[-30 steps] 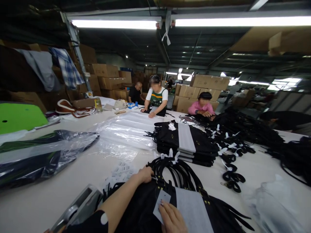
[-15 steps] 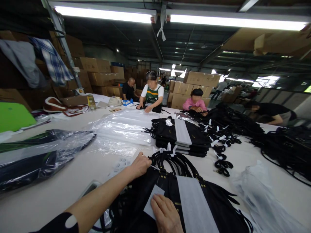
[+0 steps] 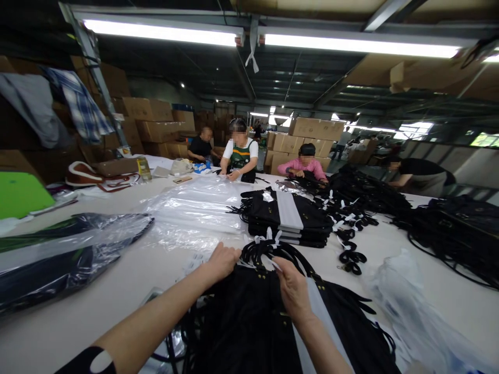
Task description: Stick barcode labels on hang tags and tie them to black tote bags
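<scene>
A black handbag [image 3: 241, 317] lies in front of me on top of others, with a white paper band [image 3: 312, 301] around it and brass-coloured studs. Its looped black handles [image 3: 300, 259] point away from me. At the left base of the handles is my left hand [image 3: 223, 261], its fingers closed; what they pinch is hidden. My right hand [image 3: 293, 288] is raised over the bag near the handles, thumb and fingers closed on a white tag [image 3: 276, 264] seen almost edge-on.
Beyond the handles stands a stack of black bags [image 3: 288, 215]. Clear plastic bags [image 3: 195, 208] spread to its left, and rolled black straps [image 3: 353, 257] lie to its right. A plastic-wrapped dark item [image 3: 78, 254] is at far left. Co-workers [image 3: 239, 156] sit or stand across the table.
My right hand has lifted the white tag off the bag's front and carried it up towards the handles. The left hand stays closed beside the handles. The view has shifted slightly right.
</scene>
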The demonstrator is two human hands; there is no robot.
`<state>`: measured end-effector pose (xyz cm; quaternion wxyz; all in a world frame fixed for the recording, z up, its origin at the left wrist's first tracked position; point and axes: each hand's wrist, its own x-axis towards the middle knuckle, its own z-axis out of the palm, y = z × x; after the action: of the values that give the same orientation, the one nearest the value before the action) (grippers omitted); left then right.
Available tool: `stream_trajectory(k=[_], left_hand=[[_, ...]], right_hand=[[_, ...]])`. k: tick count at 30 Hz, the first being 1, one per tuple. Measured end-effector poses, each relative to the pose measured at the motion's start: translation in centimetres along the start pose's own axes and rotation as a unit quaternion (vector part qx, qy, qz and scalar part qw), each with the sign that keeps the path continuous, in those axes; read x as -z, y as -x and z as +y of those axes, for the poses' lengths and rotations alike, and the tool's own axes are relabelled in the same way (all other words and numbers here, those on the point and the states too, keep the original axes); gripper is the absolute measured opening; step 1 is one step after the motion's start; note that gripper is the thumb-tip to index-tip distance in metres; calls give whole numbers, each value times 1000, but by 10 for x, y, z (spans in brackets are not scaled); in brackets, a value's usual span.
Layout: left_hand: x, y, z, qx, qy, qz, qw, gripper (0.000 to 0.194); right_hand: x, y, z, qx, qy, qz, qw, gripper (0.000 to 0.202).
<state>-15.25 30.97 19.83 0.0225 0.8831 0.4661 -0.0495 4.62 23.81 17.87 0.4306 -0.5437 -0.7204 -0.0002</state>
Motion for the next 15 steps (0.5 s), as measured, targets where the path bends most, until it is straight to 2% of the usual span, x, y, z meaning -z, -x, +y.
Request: stream_trajectory(k=[2,4,6,8,10,12,13,15], left_hand=[[-3,2,6,13,9,-12,1000,29],[-5,5,8,29,12,-21,999,31],[-3,10,10,45,7,-27,999,32],[7,17,15,60,-3,-34,998,33],[19,25,25,64,-12,-42,997,34],[29,34,44,54,-14,-52,997,33],[30,38,56,42,-10,-62,997,32],[23,46,80,0,0,-88,996,32]], right_hand=[[-2,-10,2,19,-19,-19,999,27],[-4,-9,-7,66,-47,-67,994,27],[-7,7,-22,137,-65,-123,981,30],[-12,34,-35,209,-49,-137,967,33],[-20,64,-42,245,-1,-75,967,33],[-31,89,-41,237,57,6,970,32],[-36,98,-40,229,74,26,970,31],[-44,108,-38,213,83,25,973,26]])
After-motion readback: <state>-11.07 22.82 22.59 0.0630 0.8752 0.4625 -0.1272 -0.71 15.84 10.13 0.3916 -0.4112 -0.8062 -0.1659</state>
